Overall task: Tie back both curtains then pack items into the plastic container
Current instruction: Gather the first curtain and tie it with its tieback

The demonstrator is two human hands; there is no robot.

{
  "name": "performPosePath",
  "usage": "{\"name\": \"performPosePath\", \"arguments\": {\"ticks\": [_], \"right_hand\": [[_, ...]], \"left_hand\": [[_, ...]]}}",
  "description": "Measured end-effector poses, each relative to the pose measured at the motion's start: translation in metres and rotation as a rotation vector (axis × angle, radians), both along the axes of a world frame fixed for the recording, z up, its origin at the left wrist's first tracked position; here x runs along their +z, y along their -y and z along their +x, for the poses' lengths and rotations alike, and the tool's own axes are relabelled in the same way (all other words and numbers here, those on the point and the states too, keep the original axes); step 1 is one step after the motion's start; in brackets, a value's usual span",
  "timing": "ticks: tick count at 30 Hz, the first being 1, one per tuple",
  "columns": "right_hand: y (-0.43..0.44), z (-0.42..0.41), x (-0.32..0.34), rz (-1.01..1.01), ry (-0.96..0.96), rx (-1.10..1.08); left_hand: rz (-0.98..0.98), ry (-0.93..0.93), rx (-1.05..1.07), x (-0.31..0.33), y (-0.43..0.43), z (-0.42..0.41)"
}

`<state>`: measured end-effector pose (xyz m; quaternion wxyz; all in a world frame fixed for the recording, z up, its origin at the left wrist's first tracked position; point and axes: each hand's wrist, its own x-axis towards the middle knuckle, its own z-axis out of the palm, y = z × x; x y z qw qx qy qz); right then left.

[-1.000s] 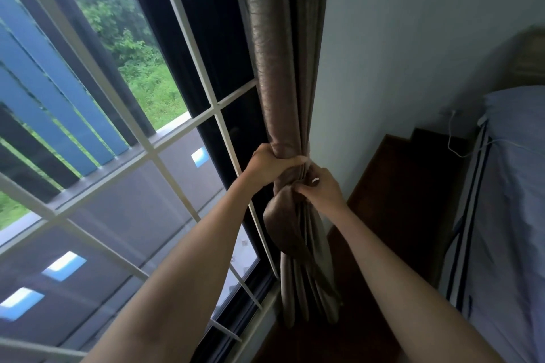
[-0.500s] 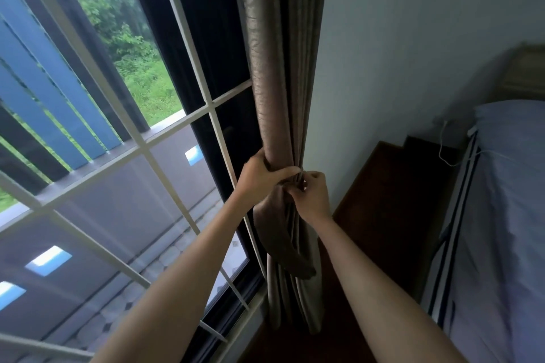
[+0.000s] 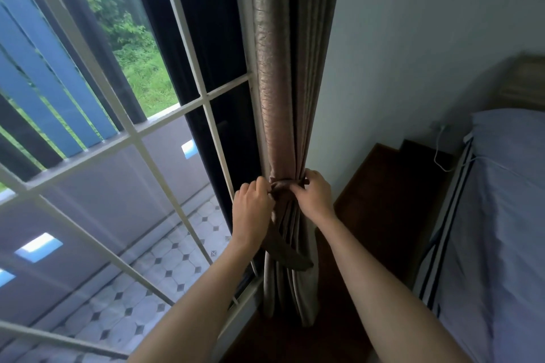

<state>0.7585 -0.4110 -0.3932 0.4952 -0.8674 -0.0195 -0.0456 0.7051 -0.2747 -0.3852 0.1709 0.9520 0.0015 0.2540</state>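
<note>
A brown curtain point(image 3: 280, 74) hangs gathered into a narrow bunch in the corner between the window and the wall. A matching fabric tie-back point(image 3: 284, 186) wraps around the bunch at hand height, and its loose end point(image 3: 287, 250) droops down in front. My left hand point(image 3: 252, 209) pinches the tie-back at its left side. My right hand point(image 3: 312, 197) grips it at the right side. No plastic container is in view.
A window with white bars point(image 3: 124, 138) fills the left; a tiled balcony lies beyond it. A pale wall point(image 3: 413, 38) stands right of the curtain. A bed with blue sheets point(image 3: 501, 215) lies at the right, with dark wooden floor point(image 3: 383, 200) and a white cable point(image 3: 439, 153) between.
My hands have moved apart to the two sides of the tie-back, which now sits tight around the curtain. The view has shifted slightly.
</note>
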Motion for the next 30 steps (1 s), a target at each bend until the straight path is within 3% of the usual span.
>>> {"name": "performPosePath", "arguments": {"ticks": [3, 6, 8, 11, 12, 17, 20, 26, 30], "right_hand": [[0.007, 0.001, 0.001, -0.002, -0.004, 0.033], [0.012, 0.003, 0.005, -0.005, -0.007, 0.080], [0.017, 0.006, 0.007, -0.008, -0.017, 0.092], [0.021, 0.009, 0.006, 0.020, -0.038, 0.108], [0.022, 0.010, 0.005, 0.036, -0.046, 0.113], [0.024, 0.013, 0.004, 0.074, -0.079, 0.108], [0.028, 0.016, 0.002, 0.102, -0.127, 0.128], [0.046, 0.026, 0.009, 0.455, -0.387, 0.318], [0.056, 0.034, 0.009, 0.632, -0.506, 0.250]], "left_hand": [[0.119, 0.092, 0.008, 0.012, -0.003, 0.003], [0.055, 0.089, 0.024, 0.021, -0.006, 0.013], [-0.004, 0.024, 0.012, 0.024, -0.003, 0.017], [-0.291, 0.056, 0.074, 0.014, 0.005, 0.020], [-0.293, 0.075, 0.050, 0.009, 0.007, 0.019], [-0.358, 0.005, -0.213, 0.005, 0.018, 0.015], [-0.459, -0.192, -0.241, 0.003, 0.017, 0.018], [-0.525, -0.256, -0.218, -0.005, 0.013, 0.042], [-0.563, -0.282, -0.156, -0.005, 0.020, 0.051]]}}
